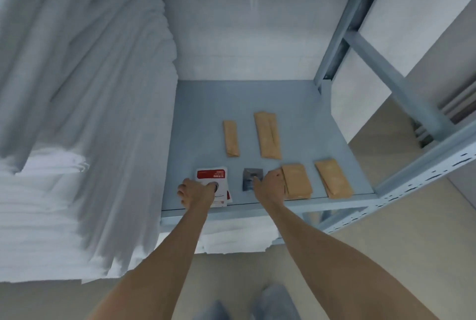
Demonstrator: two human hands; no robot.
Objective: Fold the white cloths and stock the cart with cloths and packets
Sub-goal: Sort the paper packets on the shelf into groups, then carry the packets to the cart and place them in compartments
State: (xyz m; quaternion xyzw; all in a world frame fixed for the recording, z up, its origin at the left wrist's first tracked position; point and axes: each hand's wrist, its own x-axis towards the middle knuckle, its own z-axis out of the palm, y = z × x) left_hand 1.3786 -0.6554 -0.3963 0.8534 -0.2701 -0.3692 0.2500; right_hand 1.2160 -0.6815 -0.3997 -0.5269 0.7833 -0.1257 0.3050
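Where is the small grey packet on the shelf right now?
In the head view, the grey packet lies near the shelf's front edge, between the red-and-white packets and a tan packet stack, with the right hand touching it.

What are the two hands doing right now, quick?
Left hand: holds the red and white packets.
Right hand: fingertips on the small grey packet; whether it grips cannot be told.
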